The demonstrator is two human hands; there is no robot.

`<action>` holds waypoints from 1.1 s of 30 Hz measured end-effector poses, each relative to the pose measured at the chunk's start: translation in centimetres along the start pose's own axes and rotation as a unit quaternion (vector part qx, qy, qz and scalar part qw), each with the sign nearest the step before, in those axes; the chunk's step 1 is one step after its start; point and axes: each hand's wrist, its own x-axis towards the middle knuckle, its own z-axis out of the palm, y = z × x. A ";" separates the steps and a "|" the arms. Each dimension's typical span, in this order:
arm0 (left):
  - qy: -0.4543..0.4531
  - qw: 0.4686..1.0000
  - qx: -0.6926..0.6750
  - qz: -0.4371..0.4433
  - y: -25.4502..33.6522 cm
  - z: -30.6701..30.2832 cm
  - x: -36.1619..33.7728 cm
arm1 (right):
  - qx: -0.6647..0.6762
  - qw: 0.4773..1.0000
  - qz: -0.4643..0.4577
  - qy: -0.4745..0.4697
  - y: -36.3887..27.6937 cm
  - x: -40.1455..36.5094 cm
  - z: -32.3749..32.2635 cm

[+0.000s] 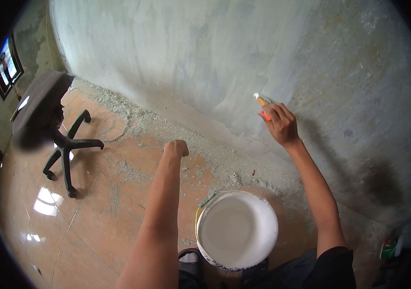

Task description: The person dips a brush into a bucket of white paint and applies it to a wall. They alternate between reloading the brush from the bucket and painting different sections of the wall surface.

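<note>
Your left arm (159, 212) passes the bucket (269, 216), its grip (177, 148) empty or not, unclear; beyond the bucket, your right hand (282, 124) holds a likely light tool (262, 101) by its handle (265, 115).

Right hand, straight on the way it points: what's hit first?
Likely the wall, with the tip of the orange-handled tool in the right hand leading. Whether it already touches is unclear.

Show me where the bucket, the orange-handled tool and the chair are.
Bucket (266, 229): head view, on its white inner wall.
Orange-handled tool (262, 101): head view, on its orange part.
Chair (41, 106): head view, on its dark cushioned top.
</note>
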 end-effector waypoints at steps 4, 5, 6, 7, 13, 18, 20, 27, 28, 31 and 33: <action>0.000 1.000 0.005 0.006 0.1 0.1 0.1 | -0.093 0.989 -0.104 0.046 -1.2 0.8 -1.2; -0.003 1.000 0.006 0.014 0.1 0.0 -0.1 | -0.092 0.989 -0.103 0.045 -1.1 0.4 -1.1; -0.006 1.000 0.006 0.014 0.1 -0.1 -0.3 | -0.105 0.987 -0.116 0.021 -0.9 -0.4 -0.7; -0.011 1.000 0.002 0.015 0.2 -0.3 -0.8 | -0.118 0.985 -0.129 -0.003 -0.9 -1.3 -0.1; 0.010 1.000 0.009 0.018 0.2 -0.6 -1.3 | -0.027 0.980 -0.144 -0.134 -3.2 -7.8 3.2; 0.016 1.000 0.005 0.012 -0.3 -0.9 -1.6 | 0.133 0.968 0.048 -0.206 -4.7 -8.5 4.2; 0.002 1.000 -0.002 0.003 -0.2 -0.1 -1.7 | 0.134 0.970 0.044 -0.199 -4.2 -9.0 4.9; 0.005 1.000 -0.006 -0.007 0.2 -1.5 -2.5 | 0.016 0.994 -0.069 -0.077 -2.0 -7.4 6.2; 0.000 1.000 -0.006 -0.008 0.1 -1.2 -2.3 | 0.018 0.996 -0.052 -0.067 -1.4 -6.7 5.9; -0.002 1.000 -0.012 -0.006 -0.1 -0.6 -0.8 | 0.009 1.000 -0.019 -0.007 -0.5 -2.4 2.6; 0.001 1.000 0.003 -0.010 -0.4 -0.1 0.2 | 0.014 0.999 0.002 0.031 -0.8 0.3 0.3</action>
